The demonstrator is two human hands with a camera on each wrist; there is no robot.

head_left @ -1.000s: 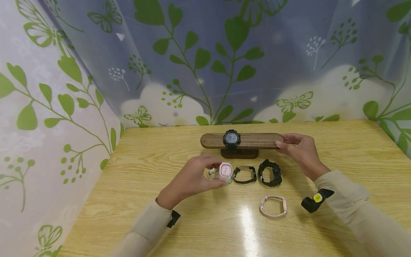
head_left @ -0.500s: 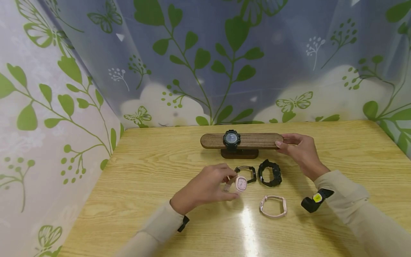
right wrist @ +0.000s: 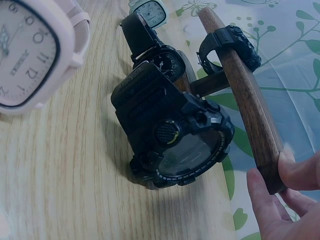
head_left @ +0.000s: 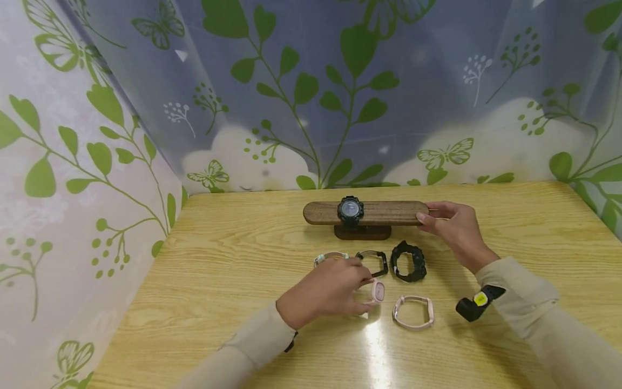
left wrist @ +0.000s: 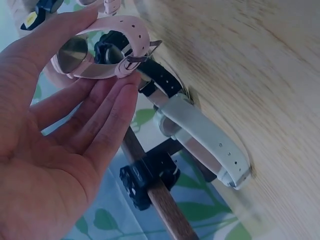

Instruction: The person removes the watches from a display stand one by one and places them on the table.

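Observation:
My left hand (head_left: 328,289) holds a pink watch (head_left: 378,292) by its strap, thumb on one side and fingers on the other. The left wrist view shows the buckled loop of this watch (left wrist: 137,35) between thumb and fingertips. My right hand (head_left: 457,229) pinches the right end of a dark wooden watch stand (head_left: 396,213). A chunky black watch (head_left: 351,207) is strapped round the stand's bar, left of its middle. In the right wrist view, thumb and fingers press on the bar's end (right wrist: 270,172).
Before the stand sit a mint-green watch (head_left: 320,259), partly behind my left hand, a slim black watch (head_left: 385,265) and a bulky black watch (head_left: 418,265). A second pink watch (head_left: 430,312) lies nearer me. A leaf-patterned curtain (head_left: 272,108) closes off the table's back.
My left hand has carried the pink watch right and toward me, away from the mint-green watch, which shows again. The watch has turned sideways. My right hand has stayed on the stand.

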